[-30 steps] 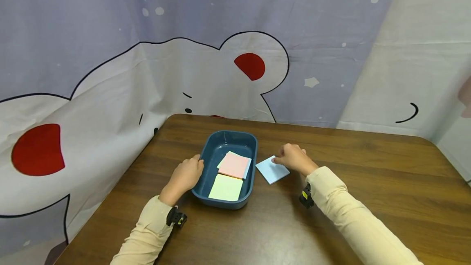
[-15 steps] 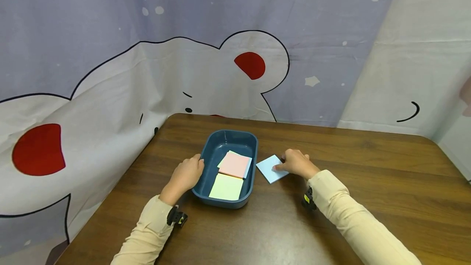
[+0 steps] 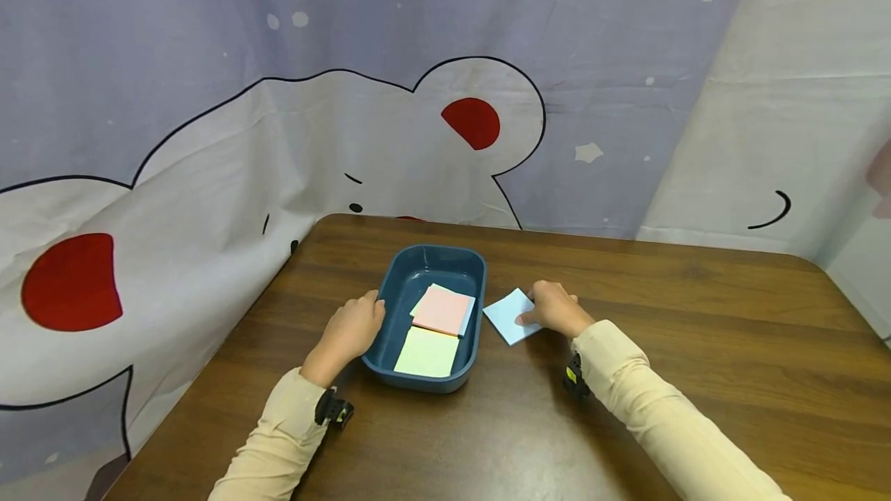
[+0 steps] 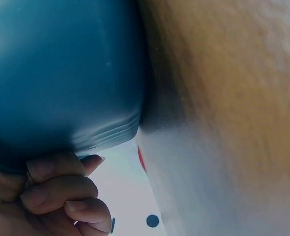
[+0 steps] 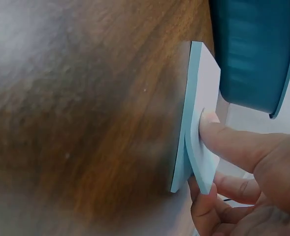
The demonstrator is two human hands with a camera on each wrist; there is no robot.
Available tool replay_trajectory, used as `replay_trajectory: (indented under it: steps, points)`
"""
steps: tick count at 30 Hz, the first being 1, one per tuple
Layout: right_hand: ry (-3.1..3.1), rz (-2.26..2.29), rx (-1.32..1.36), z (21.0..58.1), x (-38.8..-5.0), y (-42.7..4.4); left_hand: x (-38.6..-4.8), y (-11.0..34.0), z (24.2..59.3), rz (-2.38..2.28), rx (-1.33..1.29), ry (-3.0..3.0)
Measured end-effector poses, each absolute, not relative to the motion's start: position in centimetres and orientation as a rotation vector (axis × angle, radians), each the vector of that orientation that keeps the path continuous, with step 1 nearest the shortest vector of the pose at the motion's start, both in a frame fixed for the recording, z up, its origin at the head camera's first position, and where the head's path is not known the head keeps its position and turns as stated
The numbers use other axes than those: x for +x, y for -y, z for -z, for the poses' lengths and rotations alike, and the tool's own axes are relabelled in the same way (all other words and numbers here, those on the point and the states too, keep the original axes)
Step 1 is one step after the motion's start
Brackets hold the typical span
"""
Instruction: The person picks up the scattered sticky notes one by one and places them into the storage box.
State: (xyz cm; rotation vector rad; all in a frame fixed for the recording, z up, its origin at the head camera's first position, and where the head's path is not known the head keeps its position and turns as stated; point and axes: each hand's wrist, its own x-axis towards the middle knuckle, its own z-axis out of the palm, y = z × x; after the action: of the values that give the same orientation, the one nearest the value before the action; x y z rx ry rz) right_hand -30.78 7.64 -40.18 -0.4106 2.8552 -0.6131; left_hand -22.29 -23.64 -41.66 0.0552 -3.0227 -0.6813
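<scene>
My left hand grips the left rim of a dark blue plastic bin; in the left wrist view its curled fingers lie against the bin's outer side. Inside the bin lie a pink sticky note pad, partly covering other pale pads, and a yellow-green pad. To the right of the bin, a light blue sticky note pad rests on the table. My right hand pinches its near right corner. In the right wrist view the thumb presses on top, fingers underneath, and the upper sheets bend up from the lower ones.
The brown wooden table stretches far to the right and toward the front. Behind it and on the left hangs a printed curtain. Each wrist wears a small black camera.
The right thumb has shifted from the pad's far edge to its near right part, and the hand now lifts some of its sheets there. My left hand stays on the bin.
</scene>
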Motion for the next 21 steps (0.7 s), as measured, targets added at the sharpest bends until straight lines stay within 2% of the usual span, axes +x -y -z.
replay_trajectory:
  steps: [13, 21]
  points:
    - [-2.820, 0.621, -0.340, 39.97, -30.95, -7.51, -22.21, 23.61, 41.42, 0.682, 0.063, 3.026]
    - [-2.832, 0.651, -0.404, 40.36, -30.73, -7.77, -22.20, 23.60, 41.53, 0.686, 0.076, 3.034]
